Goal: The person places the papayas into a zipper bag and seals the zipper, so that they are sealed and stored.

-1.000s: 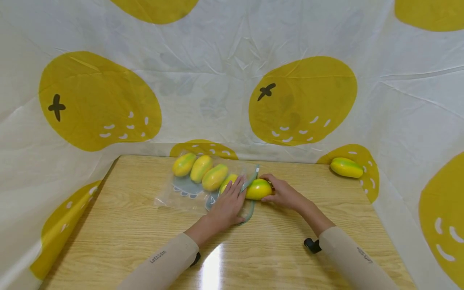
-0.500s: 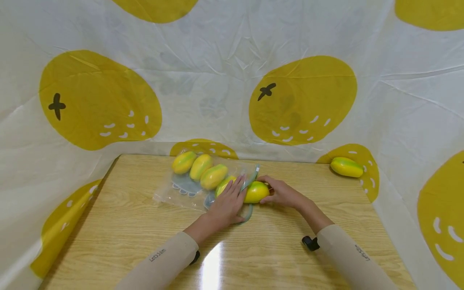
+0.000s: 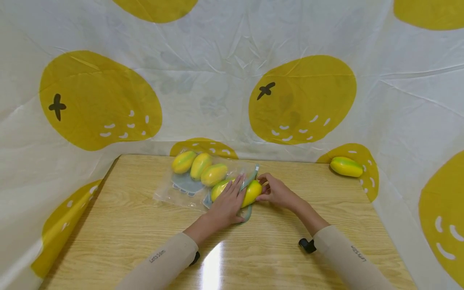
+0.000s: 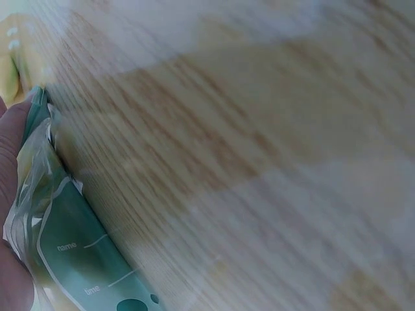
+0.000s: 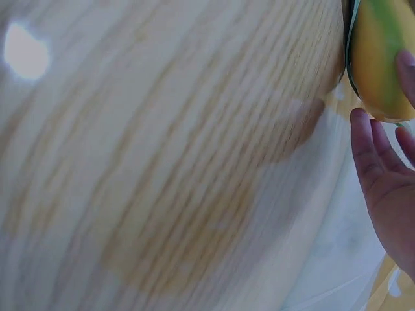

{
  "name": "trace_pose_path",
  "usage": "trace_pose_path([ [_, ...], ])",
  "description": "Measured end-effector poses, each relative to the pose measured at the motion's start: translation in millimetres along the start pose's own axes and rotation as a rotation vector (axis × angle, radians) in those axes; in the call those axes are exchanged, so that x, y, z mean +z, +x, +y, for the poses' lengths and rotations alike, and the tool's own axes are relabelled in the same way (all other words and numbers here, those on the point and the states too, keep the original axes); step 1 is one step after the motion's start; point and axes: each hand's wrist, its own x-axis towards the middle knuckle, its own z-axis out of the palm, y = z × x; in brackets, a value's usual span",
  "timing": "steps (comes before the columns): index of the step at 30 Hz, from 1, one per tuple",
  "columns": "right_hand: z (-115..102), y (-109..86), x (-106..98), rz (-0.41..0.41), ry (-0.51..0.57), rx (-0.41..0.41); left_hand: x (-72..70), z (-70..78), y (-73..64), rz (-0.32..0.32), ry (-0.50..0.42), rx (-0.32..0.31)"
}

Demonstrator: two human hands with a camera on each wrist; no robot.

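Wood-grain worktop (image 3: 127, 225), backed by a fruit-print cloth (image 3: 210, 100). Places are given from the clear bag (image 3: 166, 194), laid flat with its green-edged mouth turned toward the right hand (image 3: 277, 191). A yellow-green fruit (image 3: 253, 192) is lodged at the bag's mouth, directly between bag and right hand; it is met by that hand, fingers loosely spread, tips at its outer end. Its long axis is slanted across the mouth, not aimed straight in. Bag beside the mouth is pressed by the left hand (image 3: 226, 204), fingers straight. Three packed fruits (image 3: 201, 166) are seen deeper in the bag; a fourth fruit (image 3: 218, 190) is part-covered by the left hand. One loose fruit (image 3: 346, 166) is set well beyond the mouth, near the cloth. Inner end of the mouth fruit is hidden; exact fingertip contact cannot be told. Left hand is mostly cut off in the left wrist view.
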Motion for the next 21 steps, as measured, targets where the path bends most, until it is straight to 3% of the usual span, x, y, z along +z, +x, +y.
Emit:
trace_pose_path([
  [10, -2, 6.8, 3, 0.139, -0.057, 0.098, 0.3, 0.2, 1.2, -0.002, 0.011, -0.002],
  [21, 5, 15.3, 2, 0.063, 0.005, 0.109, 0.5, -1.2, -0.6, 0.004, -0.024, 0.02],
])
